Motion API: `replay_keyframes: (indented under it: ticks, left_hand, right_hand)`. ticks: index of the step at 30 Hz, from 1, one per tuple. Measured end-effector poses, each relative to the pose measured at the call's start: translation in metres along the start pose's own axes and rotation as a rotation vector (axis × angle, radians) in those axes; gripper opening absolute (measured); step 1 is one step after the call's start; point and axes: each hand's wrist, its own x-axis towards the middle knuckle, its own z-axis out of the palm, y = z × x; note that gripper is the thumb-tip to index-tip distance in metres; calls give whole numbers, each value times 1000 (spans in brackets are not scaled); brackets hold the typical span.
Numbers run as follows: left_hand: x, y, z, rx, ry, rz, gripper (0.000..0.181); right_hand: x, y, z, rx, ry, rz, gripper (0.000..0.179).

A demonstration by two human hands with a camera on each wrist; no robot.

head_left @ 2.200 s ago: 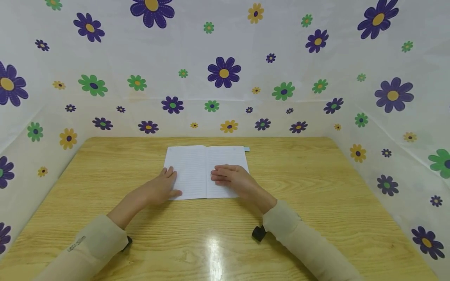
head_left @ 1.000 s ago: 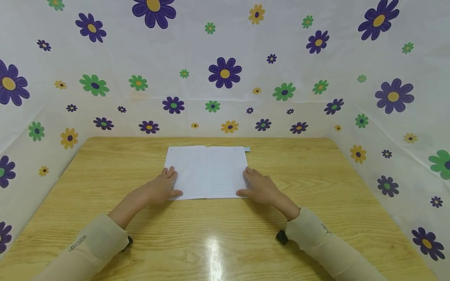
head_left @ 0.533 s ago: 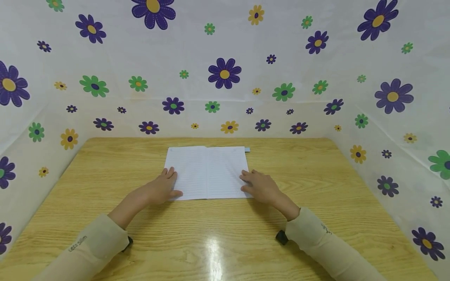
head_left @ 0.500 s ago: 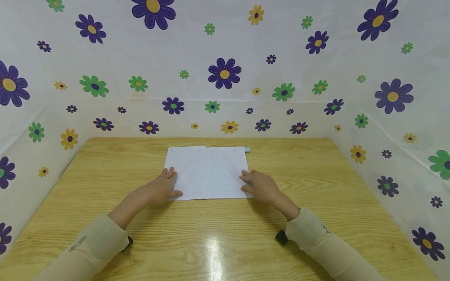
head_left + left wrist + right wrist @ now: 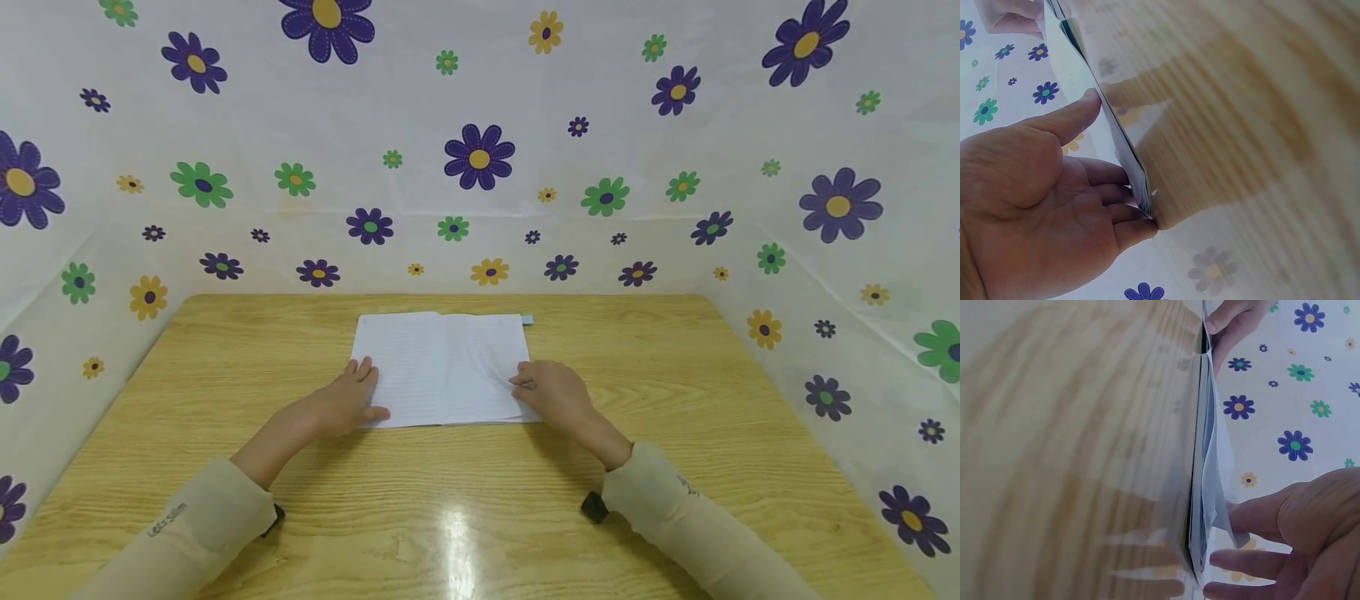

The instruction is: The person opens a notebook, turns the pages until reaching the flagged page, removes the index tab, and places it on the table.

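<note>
An open notebook (image 5: 408, 358) with ruled pages lies on the wooden table, in the middle of the head view. My left hand (image 5: 341, 402) rests on the lower left edge of its left page, thumb spread and fingers relaxed. At the right edge, my right hand (image 5: 558, 396) pinches a page (image 5: 483, 367), which bends up in a curved crease. The right wrist view shows the lifted sheet (image 5: 1225, 512) between the thumb and a finger, apart from the stack of pages below. The other fingers extend by the notebook's corner.
The wooden table (image 5: 420, 483) spreads around the notebook on every side. A small light blue tab (image 5: 527, 320) sticks out at the notebook's upper right. A white flower-printed cloth (image 5: 405, 108) encloses the back and both sides.
My right hand moved from above the right page to its right edge, its fingers drew together, and the page now lifts and creases. The left hand stays in place.
</note>
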Motion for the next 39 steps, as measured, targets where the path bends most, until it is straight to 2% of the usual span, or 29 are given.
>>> replay_keyframes:
  ticks: [7, 11, 16, 23, 29, 35, 39]
  left_hand:
    - [0, 1, 0, 6, -9, -8, 77]
    - [-1, 2, 0, 6, -5, 2, 77]
    - [-1, 3, 0, 10, -10, -2, 77]
    - [-1, 3, -2, 26, -7, -8, 77]
    - [-2, 3, -2, 27, -7, -5, 78]
    - [-1, 4, -1, 20, -9, -2, 76]
    - [-1, 3, -1, 25, -7, -1, 76]
  right_hand:
    - [-3, -6, -1, 98, 106, -28, 14]
    - [-5, -5, 0, 159, 132, -26, 15]
    - [-6, -3, 0, 273, 119, 34, 20]
    - [-4, 5, -1, 420, 164, 129, 32]
    - [-4, 9, -6, 708, 100, 306, 54]
    - [-4, 12, -12, 964, 28, 420, 48]
    - [-2, 11, -12, 1043, 5, 454, 45]
